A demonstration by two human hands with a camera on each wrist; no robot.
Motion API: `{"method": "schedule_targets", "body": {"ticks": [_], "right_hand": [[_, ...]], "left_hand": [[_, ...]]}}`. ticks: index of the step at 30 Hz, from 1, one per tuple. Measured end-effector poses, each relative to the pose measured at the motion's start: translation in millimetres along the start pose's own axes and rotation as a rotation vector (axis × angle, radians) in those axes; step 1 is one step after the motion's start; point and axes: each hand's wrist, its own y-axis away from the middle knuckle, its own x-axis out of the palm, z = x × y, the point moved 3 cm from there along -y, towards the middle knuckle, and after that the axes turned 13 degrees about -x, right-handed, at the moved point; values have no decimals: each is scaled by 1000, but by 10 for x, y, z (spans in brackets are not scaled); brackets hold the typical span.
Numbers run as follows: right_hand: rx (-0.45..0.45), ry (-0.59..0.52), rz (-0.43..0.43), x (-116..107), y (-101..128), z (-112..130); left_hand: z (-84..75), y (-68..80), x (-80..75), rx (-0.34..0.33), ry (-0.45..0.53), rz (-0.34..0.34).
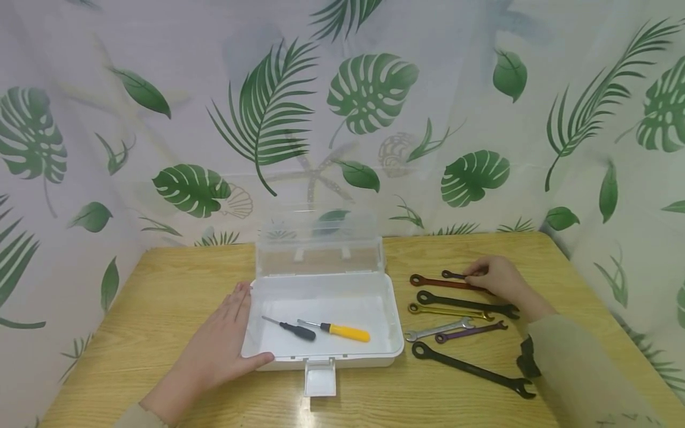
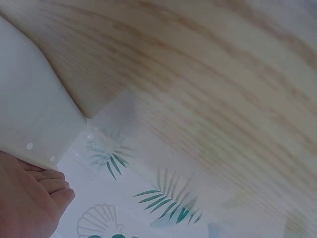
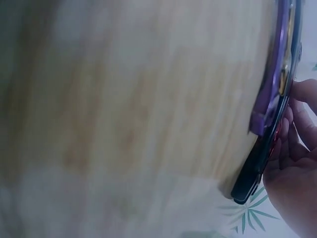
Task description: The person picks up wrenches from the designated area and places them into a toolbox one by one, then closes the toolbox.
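Note:
A white plastic box (image 1: 393, 324) stands open on the wooden table (image 1: 171, 285), its clear lid (image 1: 319, 249) upright at the back. Inside lie a black-handled screwdriver (image 1: 297, 330) and a yellow-handled screwdriver (image 1: 342, 331). My left hand (image 1: 232, 333) lies flat against the box's left wall, thumb on its front corner; the left wrist view shows the hand (image 2: 29, 198) beside the box (image 2: 29, 114). To the right, my right hand (image 1: 473, 274) pinches a small dark wrench (image 1: 453, 274) at the back of a row of wrenches. In the right wrist view, the fingers (image 3: 297, 148) touch the wrenches' edge.
Several wrenches lie right of the box: red (image 1: 436, 282), black (image 1: 460, 302), gold (image 1: 444, 311), silver (image 1: 436, 330), purple (image 1: 471, 331) and a large black one (image 1: 471, 370). The box's latch (image 1: 320, 377) hangs forward. A leaf-print curtain (image 1: 342, 119) surrounds the table.

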Motion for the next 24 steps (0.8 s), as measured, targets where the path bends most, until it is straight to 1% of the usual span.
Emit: {"method": "schedule_targets", "body": {"ticks": [10, 17, 20, 24], "right_hand": [[-11, -19, -2, -1, -14, -63], [-46, -36, -16, -36, -1, -50], [-43, -78, -15, -46, 9, -49], [-1, -170, -6, -53, 22, -43]], "left_hand": [[5, -2, 19, -13, -3, 12], [9, -13, 35, -10, -5, 21], [14, -13, 33, -14, -7, 27], [21, -15, 36, -18, -7, 39]]}}
